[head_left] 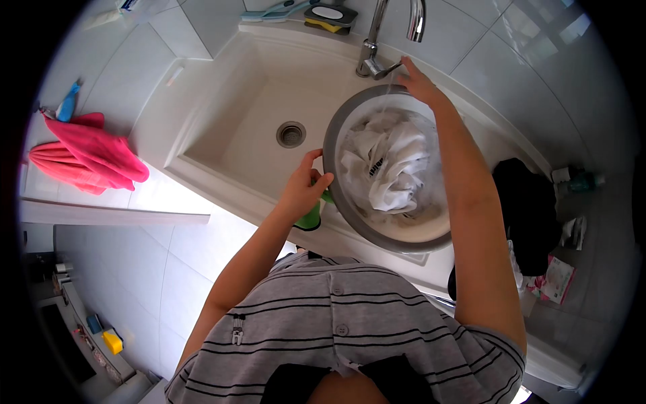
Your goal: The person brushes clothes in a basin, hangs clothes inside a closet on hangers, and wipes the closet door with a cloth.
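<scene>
A round basin (333,210) with a grey rim stands at the right part of the white sink (222,128), holding water and a bunched white cloth (397,165) with dark lettering. My left hand (303,190) is at the basin's left side, thumb and index finger apart, fingertips against the outside of the rim. Beyond the basin, my right hand (418,82) has its fingers on the end of the lever of the chrome faucet (369,57). A thin stream of water seems to run into the basin. Something green (309,217) shows partly beneath my left hand.
A drain (291,135) lies left of the basin. Brushes (276,10) and a sponge holder (330,15) sit on the back ledge. Pink towels (94,151) hang at left. Dark fabric (528,215) and a pink-white packet (557,279) lie at right.
</scene>
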Demonstrator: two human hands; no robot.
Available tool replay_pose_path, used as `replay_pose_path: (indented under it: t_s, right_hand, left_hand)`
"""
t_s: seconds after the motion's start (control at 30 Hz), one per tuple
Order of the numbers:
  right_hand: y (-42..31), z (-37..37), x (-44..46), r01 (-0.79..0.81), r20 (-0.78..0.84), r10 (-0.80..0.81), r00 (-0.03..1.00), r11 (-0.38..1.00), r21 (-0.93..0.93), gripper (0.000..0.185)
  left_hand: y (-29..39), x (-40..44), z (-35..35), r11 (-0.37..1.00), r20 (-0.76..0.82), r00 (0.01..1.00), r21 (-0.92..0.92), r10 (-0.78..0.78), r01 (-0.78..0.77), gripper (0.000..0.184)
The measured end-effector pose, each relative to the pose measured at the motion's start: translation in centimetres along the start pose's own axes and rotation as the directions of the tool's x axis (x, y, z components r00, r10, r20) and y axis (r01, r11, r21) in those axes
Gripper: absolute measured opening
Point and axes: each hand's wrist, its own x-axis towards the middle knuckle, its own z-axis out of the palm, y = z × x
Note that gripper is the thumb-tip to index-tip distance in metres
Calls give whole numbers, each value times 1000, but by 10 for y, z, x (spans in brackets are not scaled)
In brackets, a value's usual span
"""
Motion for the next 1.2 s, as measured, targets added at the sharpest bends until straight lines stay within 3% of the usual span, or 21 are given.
replay_pose_path:
  t_s: [0.17, 0.27, 0.33, 0.37, 0.43, 0.57, 0.63, 0.77, 0.83, 0.87, 0.93, 1.1, 1.17, 1.2]
  right_hand:
    - [7, -1, 5, -64, 9, 64, 998, 996, 69, 63]
    - [2, 7, -8, -23, -67, 20, 998, 999, -40, 54]
    - [-34, 8, -36, 49, -150, -149, 977, 851, -524, 32]
    - [-38, 11, -43, 51, -150, -151, 977, 849, -526, 32]
    - [-48, 14, -54, 160, -4, -193, 981, 821, -548, 14]
    - [-77, 19, -83, 129, 124, -72, 990, 826, -549, 12]
    - [-89, 18, -99, 123, 312, 17, 950, 898, -423, 15]
    - [-113, 21, -135, 230, 420, -51, 906, 892, -389, 18]
    - [-117, 24, -144, 368, 418, -158, 895, 790, -490, 19]
    - [-116, 26, -145, 368, 418, -157, 895, 790, -491, 19]
    - [-110, 29, -146, 392, 456, -51, 889, 599, -698, 17]
    - [-76, -24, -160, 288, 221, -189, 957, 513, -809, 8]
    - [-87, -76, -172, 207, 237, -45, 971, 660, -723, 4]
    - [-81, -93, -179, 125, 179, 14, 984, 657, -743, 4]
  left_hand:
    - [-3, -2, 0, 998, -26, 999, 59, 27, -25, 50]
    - [-4, -5, 3, 997, -38, 998, 71, 42, -40, 51]
    - [-4, -8, 6, 995, -42, 997, 75, 62, -59, 51]
    - [-4, -10, 8, 995, -54, 997, 76, 63, -59, 51]
    - [-4, -14, 11, 995, -67, 996, 74, 65, -60, 51]
    - [-2, -22, 12, 996, -80, 995, 73, 59, -53, 50]
    - [0, -25, 15, 997, -81, 995, 55, 55, -50, 50]
    - [7, -26, 16, 992, -85, 992, 86, 95, -88, 49]
    - [6, -23, 14, 992, -84, 992, 86, 95, -88, 49]
    - [3, -21, 12, 992, -87, 991, 77, 103, -96, 49]
    - [1, -20, 10, 992, -88, 990, 68, 110, -105, 49]
    - [-3, -18, 9, 994, -113, 988, 42, 103, -98, 50]
    - [-7, -16, 10, 995, -112, 988, 33, 102, -99, 50]
    - [-9, -16, 10, 995, -115, 988, 27, 100, -98, 49]
